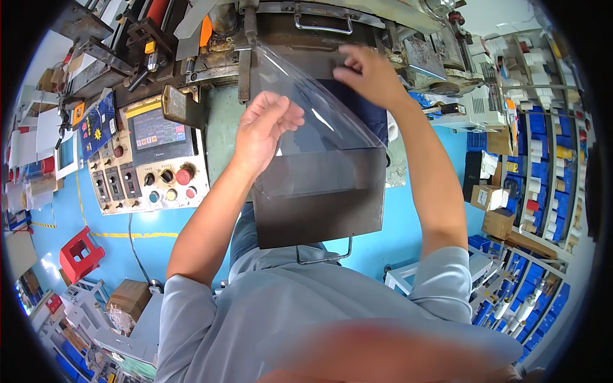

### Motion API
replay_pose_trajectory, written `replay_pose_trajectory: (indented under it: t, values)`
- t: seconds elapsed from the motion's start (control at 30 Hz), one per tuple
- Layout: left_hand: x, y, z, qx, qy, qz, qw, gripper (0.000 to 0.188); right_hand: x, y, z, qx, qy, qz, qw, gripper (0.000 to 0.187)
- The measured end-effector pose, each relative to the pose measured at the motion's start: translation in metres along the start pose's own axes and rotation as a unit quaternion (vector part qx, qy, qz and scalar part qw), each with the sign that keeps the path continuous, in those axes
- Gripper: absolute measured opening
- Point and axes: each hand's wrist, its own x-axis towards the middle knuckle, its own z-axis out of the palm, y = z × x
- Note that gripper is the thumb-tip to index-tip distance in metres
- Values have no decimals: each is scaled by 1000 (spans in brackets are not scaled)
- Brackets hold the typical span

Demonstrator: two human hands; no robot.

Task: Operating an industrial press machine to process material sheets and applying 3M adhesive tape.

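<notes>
A clear plastic film [306, 112] slants across the dark metal plate [319, 214] in front of me, one edge lifted and catching the light. At the film's left side is my left hand [265, 127], its fingers curled and thumb drawn in as if pinching the film; the exact contact is hard to see. My right hand [370, 75] hovers beyond the film over the plate's far part, thumb and fingers apart, with nothing visible in it. A dark blue sheet [377, 118] shows partly beneath the film and my right forearm.
A control panel [150, 156] with a screen and knobs stands at left. The plate has a near wire handle [325, 255]; a metal handle [322, 24] is on the machine beyond. A red stool [82, 255] is lower left; shelves [543, 159] with blue bins line the right.
</notes>
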Motion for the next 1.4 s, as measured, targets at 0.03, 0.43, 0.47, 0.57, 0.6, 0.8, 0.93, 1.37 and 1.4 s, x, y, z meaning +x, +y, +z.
replay_pose_trajectory:
  t: [0.03,0.43,0.47,0.57,0.6,0.8,0.93,1.37,1.4]
  values:
    - [0,5,0,2,-1,0,1000,11,-18,1,-5,-72,-9,-37,997,63]
    - [-4,36,-11,-97,-60,-37,993,16,-41,12,-16,-136,-67,-22,988,36]
    - [-6,36,-13,-107,-70,-45,991,15,-39,13,-17,-84,-66,-13,994,32]
    - [-7,38,-16,-136,-70,-42,987,15,-26,5,-21,-13,-22,49,998,26]
    - [-7,39,-17,-135,-67,-40,988,15,-17,6,-22,-36,3,48,998,26]
    - [-4,47,-11,-150,-96,-45,983,17,40,3,-14,-36,-93,-16,995,24]
    - [0,47,-7,-155,-99,-53,982,16,55,5,0,-27,-93,-83,992,26]
    - [11,40,8,-107,-100,-72,987,16,-27,4,44,-172,91,-106,975,57]
    - [12,39,10,-106,-101,-73,987,16,-27,-2,48,-185,101,-83,974,58]
